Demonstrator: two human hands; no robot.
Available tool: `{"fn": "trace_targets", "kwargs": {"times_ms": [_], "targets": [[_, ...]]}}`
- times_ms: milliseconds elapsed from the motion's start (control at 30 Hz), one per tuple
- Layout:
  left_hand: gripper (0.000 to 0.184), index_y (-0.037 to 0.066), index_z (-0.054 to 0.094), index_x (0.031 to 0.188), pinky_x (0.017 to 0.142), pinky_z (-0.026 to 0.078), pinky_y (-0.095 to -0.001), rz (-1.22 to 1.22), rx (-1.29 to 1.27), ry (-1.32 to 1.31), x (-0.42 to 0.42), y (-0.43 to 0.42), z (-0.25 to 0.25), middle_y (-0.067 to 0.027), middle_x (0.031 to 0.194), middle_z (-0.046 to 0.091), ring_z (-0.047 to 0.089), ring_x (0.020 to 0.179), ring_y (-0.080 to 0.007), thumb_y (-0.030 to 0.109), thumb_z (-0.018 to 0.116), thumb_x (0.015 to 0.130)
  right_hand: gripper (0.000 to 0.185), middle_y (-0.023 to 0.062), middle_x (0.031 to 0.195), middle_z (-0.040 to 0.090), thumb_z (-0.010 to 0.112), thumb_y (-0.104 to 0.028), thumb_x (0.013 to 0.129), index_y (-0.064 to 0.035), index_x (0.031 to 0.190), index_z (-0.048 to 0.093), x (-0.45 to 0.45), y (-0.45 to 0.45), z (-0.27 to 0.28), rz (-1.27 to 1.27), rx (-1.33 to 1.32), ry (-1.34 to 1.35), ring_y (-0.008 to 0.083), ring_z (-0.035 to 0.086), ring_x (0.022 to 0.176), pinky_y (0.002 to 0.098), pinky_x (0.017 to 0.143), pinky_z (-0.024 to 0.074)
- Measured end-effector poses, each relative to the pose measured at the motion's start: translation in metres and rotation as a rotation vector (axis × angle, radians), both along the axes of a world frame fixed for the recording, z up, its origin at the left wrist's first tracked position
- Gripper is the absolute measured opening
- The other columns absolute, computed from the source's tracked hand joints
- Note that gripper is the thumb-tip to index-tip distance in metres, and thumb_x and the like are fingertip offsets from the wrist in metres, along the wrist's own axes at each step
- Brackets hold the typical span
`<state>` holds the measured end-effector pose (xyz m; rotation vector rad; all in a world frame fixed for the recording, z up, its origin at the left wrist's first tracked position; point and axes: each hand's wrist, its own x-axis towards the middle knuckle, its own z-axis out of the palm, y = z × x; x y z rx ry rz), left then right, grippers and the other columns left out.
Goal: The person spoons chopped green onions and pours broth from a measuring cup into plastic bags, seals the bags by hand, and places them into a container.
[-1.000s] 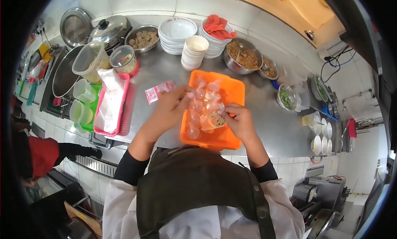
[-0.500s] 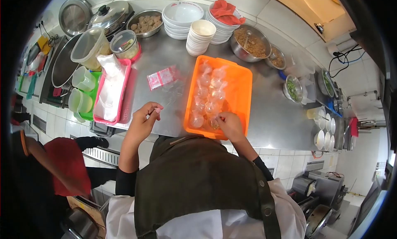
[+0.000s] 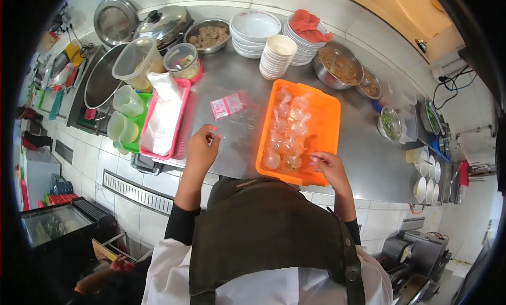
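My right hand (image 3: 330, 168) is over the near right part of an orange plastic tub (image 3: 326, 115), fingers loosely apart and nothing seen in them. Left of it in the tub, several small knotted clear plastic bags (image 3: 278, 141) sit in two rows; the nearest right bag (image 3: 292, 162) has bits of filling in it. My left hand (image 3: 203, 149) is above the steel counter, left of the tub, with thumb and fingertips curled together. Whatever they pinch is too small to make out. Beyond that hand lies a pink-and-white printed plastic packet (image 3: 228, 105).
A pink basket (image 3: 182, 102) with white plastic bags stands at left, beside measuring jugs (image 3: 126, 100). Behind the tub are stacked cups (image 3: 278, 57), stacked bowls (image 3: 253, 28) and a steel bowl of cooked food (image 3: 340, 68). A co-worker's arm (image 3: 97, 281) shows at lower left.
My right hand has let go of the nearest right bag and drawn away to the right. The view has shifted, and the co-worker in red at left has moved lower, mostly out of view.
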<state>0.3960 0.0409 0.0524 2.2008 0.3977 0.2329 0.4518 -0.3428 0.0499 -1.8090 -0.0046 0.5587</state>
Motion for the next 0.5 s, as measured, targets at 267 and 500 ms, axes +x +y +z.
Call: {"fn": "trace_targets", "kwargs": {"times_ms": [267,500], "targets": [[0.035,0.006,0.060,0.106,0.080,0.048,-0.0476,0.003,0.282,0.079,0.067,-0.036,-0.093,-0.0127,0.112,0.060,0.058,0.102,-0.0343,0.025,0.071,0.079,0.024,0.0079,0.101,0.068,0.062,-0.009,0.089,0.0022,0.110,0.065,-0.022,0.015,0.039,-0.127,-0.066,-0.193,0.0119,0.063,0.083,0.0256,0.072,0.0495],[0.024,0.004,0.061,0.094,0.072,0.049,-0.0439,-0.120,0.412,0.065,0.080,-0.028,-0.128,-0.0137,0.109,0.059,0.060,0.094,-0.0314,0.021,0.069,0.079,0.021,0.0069,0.100,0.069,0.059,-0.008,0.092,0.0021,0.110,0.065,-0.042,0.027,0.048,-0.163,-0.040,-0.197,0.0110,0.063,0.084,0.0254,0.076,0.0505]]}}
